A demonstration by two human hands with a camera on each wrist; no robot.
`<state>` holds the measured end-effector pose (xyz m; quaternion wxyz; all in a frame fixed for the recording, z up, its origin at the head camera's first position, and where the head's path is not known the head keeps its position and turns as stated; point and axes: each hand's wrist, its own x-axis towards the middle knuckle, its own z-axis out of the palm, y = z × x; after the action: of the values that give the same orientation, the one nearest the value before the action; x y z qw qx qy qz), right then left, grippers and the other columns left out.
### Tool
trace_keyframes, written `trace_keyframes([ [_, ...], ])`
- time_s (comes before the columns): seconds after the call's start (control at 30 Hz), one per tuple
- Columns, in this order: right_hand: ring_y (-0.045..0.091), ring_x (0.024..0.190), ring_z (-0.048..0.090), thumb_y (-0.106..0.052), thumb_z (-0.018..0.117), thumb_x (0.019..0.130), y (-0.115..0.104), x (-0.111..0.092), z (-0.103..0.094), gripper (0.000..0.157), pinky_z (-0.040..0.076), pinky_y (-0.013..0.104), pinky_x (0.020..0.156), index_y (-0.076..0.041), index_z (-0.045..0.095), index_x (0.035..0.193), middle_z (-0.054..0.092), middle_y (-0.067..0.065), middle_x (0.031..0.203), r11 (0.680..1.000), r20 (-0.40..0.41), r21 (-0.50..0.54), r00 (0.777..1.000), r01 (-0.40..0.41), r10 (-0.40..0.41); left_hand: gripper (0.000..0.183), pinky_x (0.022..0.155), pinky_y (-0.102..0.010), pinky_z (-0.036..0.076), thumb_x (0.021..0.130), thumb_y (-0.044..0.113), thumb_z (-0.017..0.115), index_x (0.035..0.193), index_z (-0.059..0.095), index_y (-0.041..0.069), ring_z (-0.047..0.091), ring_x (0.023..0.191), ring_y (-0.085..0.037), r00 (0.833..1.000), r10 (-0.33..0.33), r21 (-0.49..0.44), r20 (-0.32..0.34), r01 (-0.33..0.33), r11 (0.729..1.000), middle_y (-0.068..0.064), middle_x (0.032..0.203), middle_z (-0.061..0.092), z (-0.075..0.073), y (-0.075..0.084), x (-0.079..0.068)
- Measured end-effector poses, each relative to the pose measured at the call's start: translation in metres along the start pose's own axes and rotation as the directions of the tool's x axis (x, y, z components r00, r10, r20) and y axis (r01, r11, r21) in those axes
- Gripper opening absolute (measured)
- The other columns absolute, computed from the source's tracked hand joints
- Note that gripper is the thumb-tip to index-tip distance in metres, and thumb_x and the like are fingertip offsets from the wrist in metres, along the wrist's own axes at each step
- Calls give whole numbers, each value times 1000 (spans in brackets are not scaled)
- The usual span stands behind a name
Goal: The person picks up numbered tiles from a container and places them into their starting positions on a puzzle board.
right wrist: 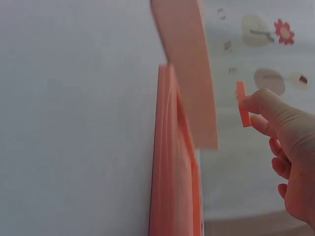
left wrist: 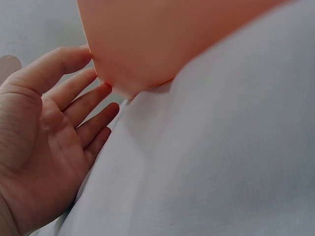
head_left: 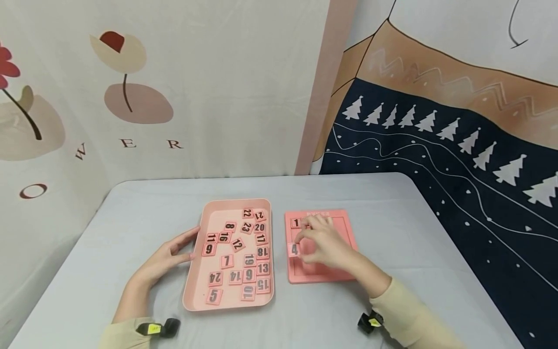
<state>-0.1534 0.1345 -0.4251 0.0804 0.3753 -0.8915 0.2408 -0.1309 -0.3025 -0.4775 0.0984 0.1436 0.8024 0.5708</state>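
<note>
Nearest the head camera, at the bottom edge of the frame, are 2 cream sleeves (head_left: 414, 320). Status, as I read it from here: early stage. The board (head_left: 316, 278), right of centre, carries tile 1 (head_left: 295, 223) in its upper left corner. Positions beside tile 1 lie behind the right hand (head_left: 327, 245); whether they are filled cannot be told. Outstanding: I count 20 number tiles (head_left: 226, 261) loose in the tray (head_left: 226, 309), at the centre of the frame, in mixed order and orientation. By judgement, most of the placing is left.

Grip, right: thumb and forefinger pinch 1 tile, seen edge-on at the right of the right wrist view. It appears to be tile 4 (head_left: 293, 250), located at the left part of the board; I cannot tell whether it touches the surface. Grip, left: the left hand (head_left: 167, 257) is spread, not clasped, with its fingertips against the left side of the tray.
</note>
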Motion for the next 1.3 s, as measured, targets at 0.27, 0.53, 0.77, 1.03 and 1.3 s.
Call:
trace_keyframes([
  [0.27, 18, 97, 40, -23, 84, 62, 47, -13, -14, 29, 26, 41, 85, -19, 72, 88, 51, -2, 101, 996, -65, -50, 996, -71, 67, 65, 96, -7, 25, 90, 10, 66, 148, 36, 9, 29, 133, -7, 1000, -2, 1, 3, 2, 1000, -15, 152, 31, 0, 1, 0],
  [0.53, 22, 95, 42, -19, 83, 60, 93, -19, -24, 30, 26, 42, 80, -14, 74, 89, 52, 1, 100, 988, -89, -107, 991, -108, 98, 64, 103, -17, 26, 91, 9, 64, 148, 35, 8, 27, 137, -19, 1000, -8, 0, 5, 8, 1000, -15, 152, 31, 1, 2, 0],
  [0.77, 24, 95, 42, -20, 81, 62, 117, -18, -26, 31, 27, 44, 81, -11, 74, 91, 52, 3, 100, 983, -34, -140, 993, -119, 115, 64, 107, -60, 14, 91, 10, 65, 148, 36, 10, 25, 138, -27, 1000, -16, 10, 2, 16, 1000, -14, 152, 32, 1, 2, 0],
  [1.03, 23, 93, 41, -19, 79, 63, 124, -13, -24, 31, 27, 43, 81, -11, 73, 92, 51, 3, 100, 983, 24, -151, 994, -105, 110, 65, 107, -63, 13, 90, 9, 66, 148, 36, 6, 19, 138, -40, 1000, -18, -3, -4, 18, 1000, -17, 152, 31, 1, 2, 1],
  [1.3, 23, 95, 42, -20, 80, 65, 126, -8, -20, 28, 27, 43, 83, -13, 74, 91, 52, 2, 100, 983, 24, -147, 993, -114, 119, 66, 108, -59, 15, 90, 12, 67, 148, 36, 9, 20, 138, -40, 999, -32, 22, -10, 32, 999, -14, 152, 31, 1, 2, 1],
])
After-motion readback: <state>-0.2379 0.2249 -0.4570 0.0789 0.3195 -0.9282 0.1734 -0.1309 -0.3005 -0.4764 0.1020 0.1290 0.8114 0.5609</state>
